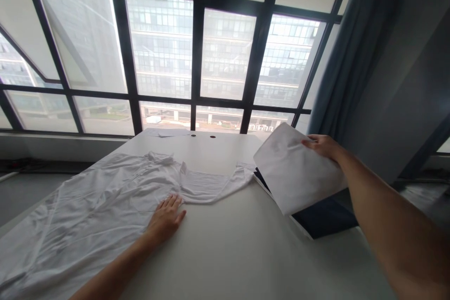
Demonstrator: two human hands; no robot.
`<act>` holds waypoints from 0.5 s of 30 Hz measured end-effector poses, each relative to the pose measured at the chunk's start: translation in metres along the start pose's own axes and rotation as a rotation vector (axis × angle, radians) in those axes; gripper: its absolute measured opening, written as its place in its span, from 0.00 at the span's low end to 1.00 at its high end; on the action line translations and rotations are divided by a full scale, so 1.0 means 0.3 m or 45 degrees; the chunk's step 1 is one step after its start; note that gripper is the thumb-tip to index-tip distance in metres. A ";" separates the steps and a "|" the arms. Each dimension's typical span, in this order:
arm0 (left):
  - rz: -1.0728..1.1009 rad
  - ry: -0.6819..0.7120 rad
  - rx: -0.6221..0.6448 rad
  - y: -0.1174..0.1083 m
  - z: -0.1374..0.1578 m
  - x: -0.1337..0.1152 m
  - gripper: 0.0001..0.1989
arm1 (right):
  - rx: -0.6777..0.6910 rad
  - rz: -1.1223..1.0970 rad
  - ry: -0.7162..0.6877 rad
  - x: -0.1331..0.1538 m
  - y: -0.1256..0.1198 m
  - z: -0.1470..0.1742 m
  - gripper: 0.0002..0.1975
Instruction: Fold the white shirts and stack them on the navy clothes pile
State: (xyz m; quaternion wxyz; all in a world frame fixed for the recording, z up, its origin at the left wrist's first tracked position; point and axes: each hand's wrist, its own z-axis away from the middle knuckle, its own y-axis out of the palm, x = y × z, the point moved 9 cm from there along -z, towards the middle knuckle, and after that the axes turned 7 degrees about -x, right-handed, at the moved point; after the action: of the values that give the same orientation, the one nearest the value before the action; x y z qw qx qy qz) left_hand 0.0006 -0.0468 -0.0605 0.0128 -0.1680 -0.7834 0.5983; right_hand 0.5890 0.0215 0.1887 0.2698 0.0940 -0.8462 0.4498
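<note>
A wrinkled white shirt (101, 211) lies spread over the left part of the white table (225, 253), one sleeve (207, 185) stretched out to the right. Flat on its edge, near where that sleeve begins, rests my left hand (167, 215), fingers extended and nothing held. On the right, my right hand (323, 145) pinches the far edge of a flat white rectangular piece (295, 173), which looks like cloth or a folded garment; it is raised and tilted. Beneath it shows a dark navy flat item (323, 218) with a pale edge, partly hidden.
Large black-framed windows (197, 56) stand behind the table. A blue-grey curtain (344, 65) hangs at the right. Some white sheet-like material (165, 132) lies at the table's far edge, near two small dark round spots (213, 137).
</note>
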 end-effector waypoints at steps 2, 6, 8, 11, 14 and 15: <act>-0.015 -0.006 0.000 -0.001 -0.001 -0.002 0.27 | -0.037 0.260 0.134 -0.146 -0.018 -0.003 0.13; -0.027 -0.013 0.014 0.008 -0.002 -0.003 0.28 | 0.148 0.417 0.052 -0.173 0.166 0.108 0.07; -0.017 -0.011 -0.002 0.009 -0.003 -0.002 0.27 | 0.258 0.399 -0.051 -0.082 0.323 0.190 0.10; -0.002 -0.014 -0.013 0.006 -0.002 -0.001 0.27 | 0.428 0.350 -0.247 0.115 0.580 0.309 0.15; -0.001 -0.027 0.028 0.003 0.000 0.003 0.28 | 0.548 0.357 -0.285 0.261 0.794 0.395 0.20; -0.002 -0.039 0.040 0.000 0.001 0.006 0.28 | 0.574 0.385 -0.254 0.287 0.848 0.414 0.23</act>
State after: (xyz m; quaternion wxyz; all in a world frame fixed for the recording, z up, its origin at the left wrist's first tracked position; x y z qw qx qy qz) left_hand -0.0013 -0.0466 -0.0609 0.0038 -0.1580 -0.7742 0.6129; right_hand 0.3684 0.0750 -0.0013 0.0874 0.0680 -0.7517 0.6501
